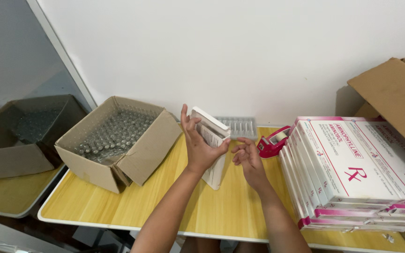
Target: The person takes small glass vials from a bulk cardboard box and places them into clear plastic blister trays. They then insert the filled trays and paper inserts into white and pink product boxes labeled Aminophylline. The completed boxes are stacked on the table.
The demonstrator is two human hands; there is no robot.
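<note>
Open brown cardboard carton (118,140) of small glass vials sits at table (230,211) left. Left hand (198,143) grips a flat white box with pink print (213,145), upright on the yellow tabletop (centre). Right hand (248,159) just beside it, fingers loosely curled, holding nothing. Red tape dispenser (273,142), then stacked white-and-pink boxes (348,168) at right.

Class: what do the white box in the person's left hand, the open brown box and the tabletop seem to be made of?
White box: thin matt card, by its folded flap. Brown box: corrugated cardboard, dull, flaps creased. Tabletop: probably wood-look laminate, smooth yellow grain with a pale rim.
</note>
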